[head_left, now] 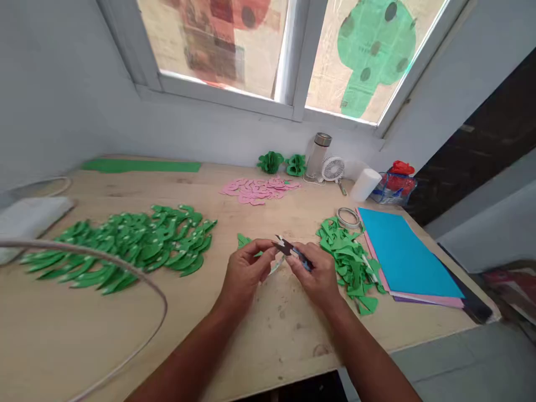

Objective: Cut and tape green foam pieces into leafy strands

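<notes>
1. Above the counter (268, 335) near its front edge, the left hand (245, 271) and right hand (318, 276) meet; the left pinches a small pale strip (277, 263), the right grips small dark scissors (293, 249).
2. Green scraps (349, 259) lie just right of the hands, beside coloured sheets (404, 254).
3. Green leaf cut-outs (134, 243) spread toward the left edge.
4. Pink cut-outs (259, 190) lie farther back.

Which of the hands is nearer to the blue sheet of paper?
The right hand. It lies just left of the blue sheet, past the green scraps; the left hand is farther left.
</notes>
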Demonstrator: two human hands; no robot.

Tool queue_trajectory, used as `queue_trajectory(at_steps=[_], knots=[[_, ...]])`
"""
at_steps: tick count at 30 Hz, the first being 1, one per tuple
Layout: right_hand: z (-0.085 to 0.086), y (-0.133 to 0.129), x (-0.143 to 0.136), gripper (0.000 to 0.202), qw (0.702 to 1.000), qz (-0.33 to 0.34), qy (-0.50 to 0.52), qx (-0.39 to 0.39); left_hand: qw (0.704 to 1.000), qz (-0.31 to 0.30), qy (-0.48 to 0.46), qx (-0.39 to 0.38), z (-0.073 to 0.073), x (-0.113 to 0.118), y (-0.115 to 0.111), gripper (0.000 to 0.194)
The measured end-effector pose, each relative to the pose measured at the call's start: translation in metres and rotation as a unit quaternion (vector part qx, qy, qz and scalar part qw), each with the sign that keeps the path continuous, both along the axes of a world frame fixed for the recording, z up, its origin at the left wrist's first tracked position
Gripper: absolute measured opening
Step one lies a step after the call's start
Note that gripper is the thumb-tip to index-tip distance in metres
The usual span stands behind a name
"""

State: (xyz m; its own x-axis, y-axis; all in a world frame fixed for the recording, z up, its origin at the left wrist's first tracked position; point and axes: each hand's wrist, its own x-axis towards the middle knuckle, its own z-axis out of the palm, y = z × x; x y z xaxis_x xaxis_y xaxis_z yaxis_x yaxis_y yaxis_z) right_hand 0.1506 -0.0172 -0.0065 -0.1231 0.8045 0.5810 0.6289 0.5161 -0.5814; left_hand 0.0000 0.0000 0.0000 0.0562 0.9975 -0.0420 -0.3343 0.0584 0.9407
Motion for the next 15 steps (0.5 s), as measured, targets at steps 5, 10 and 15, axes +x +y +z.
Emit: queue_trajectory(at_steps=[5,10,15], knots=[[0.0017,0.0007,0.0016,0.023,1.0,0.0,0.0,0.004,1.0,-0.007,0.0,-0.007,0.0014,-0.0005,-0.0042,0.016],[0.0016,0.001,0.0013,0.023,1.0,-0.006,-0.006,0.006,1.0,-0.005,-0.006,-0.006,-0.0001,-0.0006,-0.004,0.014],[0.0011,0.0013,0.0008,0.023,1.0,-0.011,-0.017,0.018,1.0,-0.006,-0.006,-0.006,0.0004,-0.0001,-0.004,0.014]])
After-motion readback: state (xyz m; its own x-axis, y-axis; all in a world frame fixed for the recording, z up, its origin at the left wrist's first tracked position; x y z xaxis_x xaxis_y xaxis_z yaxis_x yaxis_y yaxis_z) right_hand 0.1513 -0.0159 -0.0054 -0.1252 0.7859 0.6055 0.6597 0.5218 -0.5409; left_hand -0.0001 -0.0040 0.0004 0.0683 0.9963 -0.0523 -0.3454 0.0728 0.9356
